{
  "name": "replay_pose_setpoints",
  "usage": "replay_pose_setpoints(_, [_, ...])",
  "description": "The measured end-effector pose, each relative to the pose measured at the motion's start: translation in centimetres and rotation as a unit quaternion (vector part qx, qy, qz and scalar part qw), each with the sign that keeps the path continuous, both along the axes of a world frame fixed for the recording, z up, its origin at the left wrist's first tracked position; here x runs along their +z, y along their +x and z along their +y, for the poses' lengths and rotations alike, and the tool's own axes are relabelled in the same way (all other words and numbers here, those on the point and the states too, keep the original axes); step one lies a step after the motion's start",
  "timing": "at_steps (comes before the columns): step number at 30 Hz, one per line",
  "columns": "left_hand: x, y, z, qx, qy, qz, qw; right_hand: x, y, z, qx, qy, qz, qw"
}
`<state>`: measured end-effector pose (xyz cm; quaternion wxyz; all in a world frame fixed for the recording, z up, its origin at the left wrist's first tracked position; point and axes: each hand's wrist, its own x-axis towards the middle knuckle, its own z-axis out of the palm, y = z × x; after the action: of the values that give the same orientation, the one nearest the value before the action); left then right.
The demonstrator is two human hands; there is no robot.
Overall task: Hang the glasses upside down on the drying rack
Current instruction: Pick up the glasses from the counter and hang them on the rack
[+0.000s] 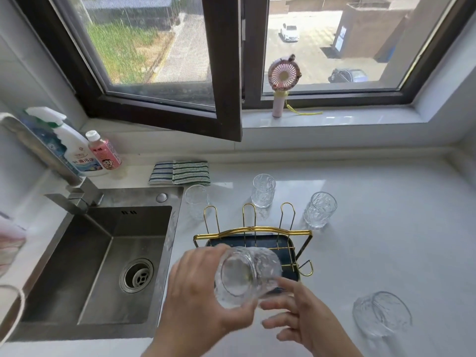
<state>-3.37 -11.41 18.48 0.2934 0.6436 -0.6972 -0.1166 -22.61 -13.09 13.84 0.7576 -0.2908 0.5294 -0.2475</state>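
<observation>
A gold wire drying rack (253, 230) with a dark tray stands on the white counter, its upright loops bare. My left hand (198, 300) grips a clear textured glass (244, 275), tilted on its side with its mouth toward me, just in front of the rack. My right hand (301, 315) hovers beside the glass with fingers apart, fingertips near its lower edge. Three more glasses stand upright behind the rack: one at the left (196, 200), one in the middle (263, 190), one at the right (319, 209). Another glass (381, 314) stands at the near right.
A steel sink (103, 266) with a faucet (74, 194) lies to the left. A spray bottle (74, 148), a pink bottle (104, 150) and striped cloths (180, 172) sit behind it. A small fan (282, 83) stands on the sill under the open window.
</observation>
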Motion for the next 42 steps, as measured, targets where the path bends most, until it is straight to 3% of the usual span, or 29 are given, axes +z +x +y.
replay_pose_setpoints(5, [-2.3,1.0,-1.6,0.027,0.053,-0.051,0.997,-1.0,-2.1,0.4,-0.039,-0.027,0.019,0.999])
replay_pose_setpoints(11, [-5.2,0.4,-2.8,0.024,0.124,-0.050,0.991,-2.7,-5.7,0.8,-0.107,-0.011,0.071,0.992])
replay_pose_setpoints(15, [-6.0,-0.2,-3.3,0.017,0.143,-0.094,0.985,-4.6,-8.6,2.3,-0.116,-0.031,0.191,0.974])
replay_pose_setpoints(18, [-6.3,-0.3,-3.3,0.010,0.155,-0.126,0.980,-6.4,-10.5,4.2,-0.065,-0.030,0.298,0.952])
replay_pose_setpoints(21, [-6.3,-0.3,-3.4,0.003,0.171,-0.134,0.976,-8.2,-11.9,4.9,-0.024,-0.015,0.438,0.899])
replay_pose_setpoints(24, [-6.1,-0.1,-3.4,-0.001,0.181,-0.138,0.974,-9.9,-12.9,5.1,-0.079,-0.005,0.511,0.856])
replay_pose_setpoints(28, [-5.9,0.2,-3.1,0.001,0.169,-0.131,0.977,-12.0,-14.7,5.1,-0.176,-0.052,0.538,0.823])
replay_pose_setpoints(31, [-5.6,0.0,-2.9,-0.003,0.150,-0.115,0.982,-12.1,-15.2,3.9,-0.150,-0.074,0.567,0.807])
replay_pose_setpoints(34, [-5.3,-0.2,-2.6,-0.006,0.148,-0.114,0.982,-12.6,-15.7,2.6,-0.154,-0.108,0.530,0.827])
replay_pose_setpoints(37, [-5.1,-0.2,-2.3,-0.005,0.146,-0.104,0.984,-12.7,-15.6,2.5,-0.208,-0.114,0.437,0.868])
replay_pose_setpoints(42, [-5.0,0.1,-1.6,0.010,0.146,-0.085,0.986,-7.7,-14.8,2.5,-0.166,-0.242,0.404,0.867])
